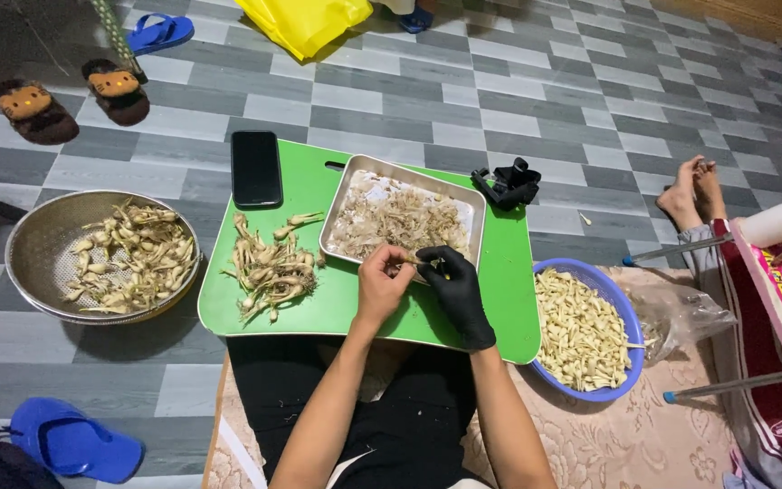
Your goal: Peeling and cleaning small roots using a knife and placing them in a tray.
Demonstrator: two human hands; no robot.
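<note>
My bare left hand [382, 285] pinches a small pale root [412, 260] over the near edge of a metal tray [341, 237] filled with peelings. My right hand [452, 282], in a black glove, closes on the same root from the right; something small and yellowish shows in its fingers, too hidden to name. The tray rests on a green board [500, 290] across my lap. To the left of my hands, a pile of unpeeled roots [271, 269] lies on the board.
A metal colander [24, 244] of roots sits on the floor at left. A blue basket [622, 303] of peeled pieces stands at right. A black phone [256, 168] and a black clip-like object [507, 184] lie at the board's far edge. Another person's feet [694, 190] are at right. Slippers [74, 444] lie around.
</note>
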